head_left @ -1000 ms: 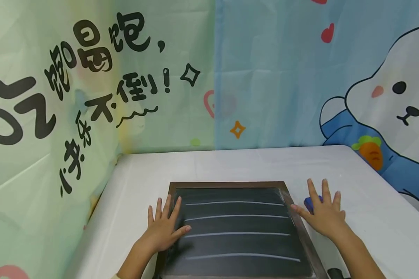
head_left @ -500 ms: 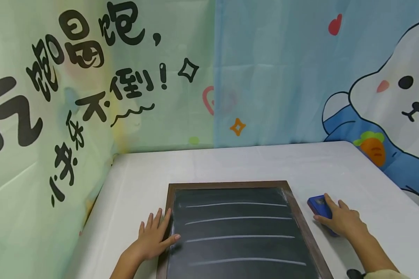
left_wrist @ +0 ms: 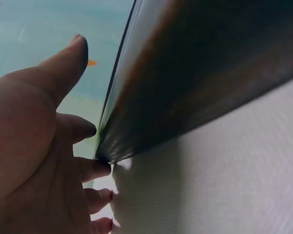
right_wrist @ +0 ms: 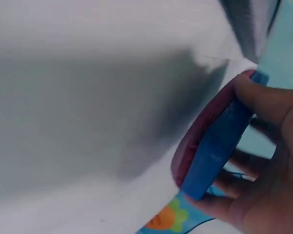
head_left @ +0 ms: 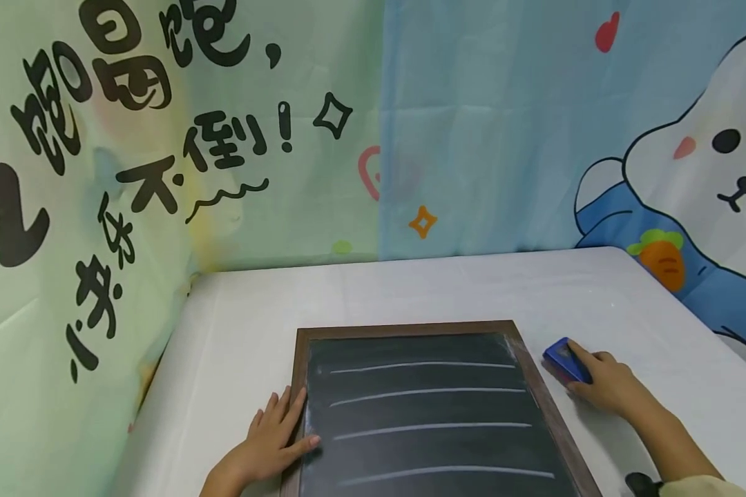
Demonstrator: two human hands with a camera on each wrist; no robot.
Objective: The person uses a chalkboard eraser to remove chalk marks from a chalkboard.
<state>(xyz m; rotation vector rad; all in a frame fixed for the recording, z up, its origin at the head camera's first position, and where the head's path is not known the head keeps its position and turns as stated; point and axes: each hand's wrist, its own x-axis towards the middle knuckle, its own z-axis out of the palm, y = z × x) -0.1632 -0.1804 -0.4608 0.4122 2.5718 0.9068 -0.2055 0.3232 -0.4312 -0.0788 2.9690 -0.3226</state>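
Observation:
A blackboard [head_left: 404,331] with a brown wooden frame lies on the white table, several pale chalk lines [head_left: 429,393] running across it. My left hand [head_left: 264,442] rests at its left frame, fingers extended and thumb over the dark surface. In the left wrist view the fingertips [left_wrist: 103,168] are right at the board's corner. To the right of the board, my right hand [head_left: 609,383] grips a blue blackboard eraser [head_left: 562,357]. In the right wrist view, the eraser [right_wrist: 217,146] shows a reddish felt pad, held between thumb and fingers and tilted above the table.
The white tabletop [head_left: 373,293] extends behind and on both sides of the board. A green cloth backdrop [head_left: 286,228] with black lettering and a blue one [head_left: 485,172] with a cartoon bear stand along the far and left edges.
My right hand has moved from beside the board's right frame to the eraser, taken hold of it and tilted it up. My left hand has slid down and left along the frame.

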